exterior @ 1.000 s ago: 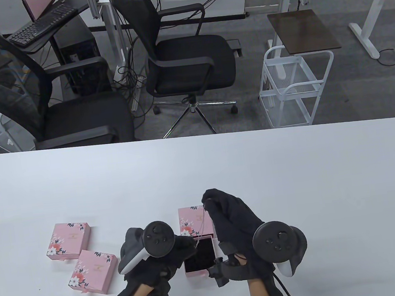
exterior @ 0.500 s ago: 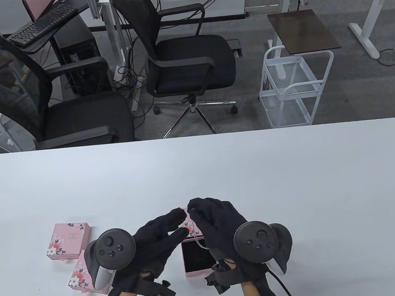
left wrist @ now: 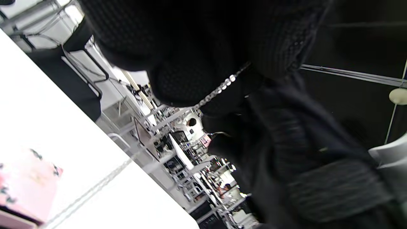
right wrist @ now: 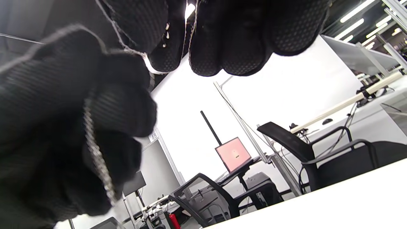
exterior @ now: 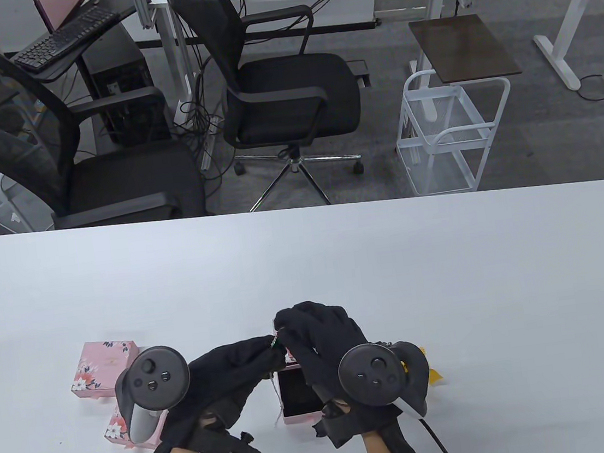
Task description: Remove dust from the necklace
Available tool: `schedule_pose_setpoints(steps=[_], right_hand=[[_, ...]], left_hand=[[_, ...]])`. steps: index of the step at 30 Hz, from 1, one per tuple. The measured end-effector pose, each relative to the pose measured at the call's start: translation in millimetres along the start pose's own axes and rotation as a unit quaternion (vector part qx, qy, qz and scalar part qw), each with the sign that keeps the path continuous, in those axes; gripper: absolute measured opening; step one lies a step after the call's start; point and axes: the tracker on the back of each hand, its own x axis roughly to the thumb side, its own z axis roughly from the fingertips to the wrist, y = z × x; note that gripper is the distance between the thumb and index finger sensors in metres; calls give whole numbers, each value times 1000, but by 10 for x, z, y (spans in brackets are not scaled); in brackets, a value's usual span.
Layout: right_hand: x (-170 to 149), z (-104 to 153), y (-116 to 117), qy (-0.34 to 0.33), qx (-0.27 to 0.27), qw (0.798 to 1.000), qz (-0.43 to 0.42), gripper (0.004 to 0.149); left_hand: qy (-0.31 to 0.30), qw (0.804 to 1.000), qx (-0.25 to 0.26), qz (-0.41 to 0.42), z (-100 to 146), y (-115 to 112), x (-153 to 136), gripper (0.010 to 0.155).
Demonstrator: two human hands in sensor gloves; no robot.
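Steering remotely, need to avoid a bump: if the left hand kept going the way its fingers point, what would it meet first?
The left hand points up and right in the table view, straight at the right hand. Their fingertips already nearly touch around the necklace, so it would meet those first; depth is unclear.

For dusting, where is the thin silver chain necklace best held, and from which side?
Probably by the thin silver chain necklace near its upper end, pinched from both sides: it hangs limp between the left hand and the right hand, above the open pink box.
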Motion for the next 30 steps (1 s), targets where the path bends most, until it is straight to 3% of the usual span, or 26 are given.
schedule_pose_setpoints(steps=[7, 12, 20, 24, 30], right_hand=[[-48, -29, 87, 19, 34, 999, -21, 38], [-50, -33, 85, 30, 57, 998, -12, 44], [142, 44, -52, -2, -32, 999, -25, 38], [210, 45, -18, -10, 7, 999, -43, 39], [274, 16, 201, 4, 85, 996, -31, 52]], left_hand=[[23, 994, -22, 100, -24, 3, -104, 39], [33, 989, -7, 144, -33, -12, -162, 38], [49, 979, 53, 193, -1, 59, -233, 38], [49, 975, 72, 205, 17, 80, -234, 37], [36, 978, 67, 195, 34, 47, -165, 37]])
